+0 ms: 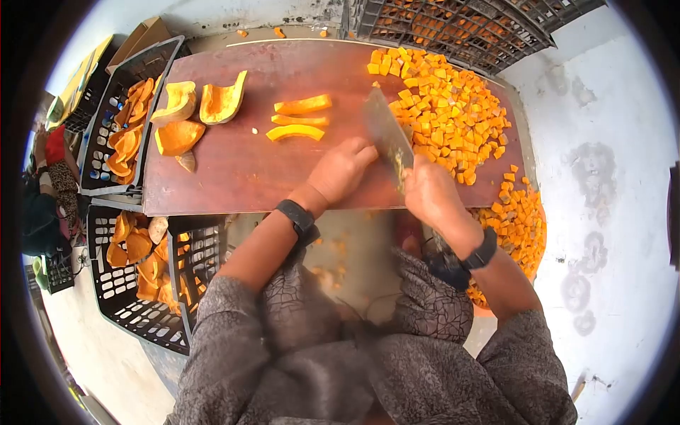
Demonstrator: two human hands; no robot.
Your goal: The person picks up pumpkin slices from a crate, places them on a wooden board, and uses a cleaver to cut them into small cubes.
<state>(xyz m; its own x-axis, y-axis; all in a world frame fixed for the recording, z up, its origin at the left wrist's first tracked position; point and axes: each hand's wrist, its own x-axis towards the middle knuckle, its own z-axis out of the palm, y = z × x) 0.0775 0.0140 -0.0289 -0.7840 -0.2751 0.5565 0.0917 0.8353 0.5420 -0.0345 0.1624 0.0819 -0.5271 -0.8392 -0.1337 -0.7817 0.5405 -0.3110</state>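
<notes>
My right hand (431, 195) is closed round the handle of a cleaver (386, 129), its broad blade tilted over the table and slightly blurred. Close to the blade's left side is my left hand (341, 171), fingers curled together; whatever they may hold is hidden. Three pumpkin strips (303, 105) lie beyond my left hand, apart from it. Further left sit larger curved pumpkin pieces (222, 101). To the right of the cleaver, a wide heap of pumpkin cubes (453, 106) covers that end of the table.
The reddish-brown table (234, 166) ends just before my lap. Black crates of pumpkin pieces stand at left, one beside the table (95, 159) and one lower (106, 287). More cubes (513, 227) are piled below the right edge. A black crate (453, 25) stands behind, a white wall (588, 142) at right.
</notes>
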